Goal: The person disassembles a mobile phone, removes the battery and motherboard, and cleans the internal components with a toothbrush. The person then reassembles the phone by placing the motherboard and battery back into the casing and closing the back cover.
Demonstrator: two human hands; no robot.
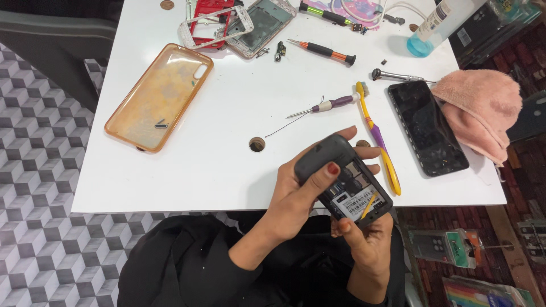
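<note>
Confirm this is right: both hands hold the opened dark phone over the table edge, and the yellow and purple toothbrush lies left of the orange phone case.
Not quite. In the head view the toothbrush lies right of the orange phone case, beside the black screen panel. Both the left hand and right hand do hold the opened phone.

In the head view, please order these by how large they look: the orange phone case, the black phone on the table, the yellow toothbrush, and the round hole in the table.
1. Orange phone case, clearly largest.
2. Black phone.
3. Yellow toothbrush: about as long as the phone, but far thinner.
4. Round hole, smallest.
</note>
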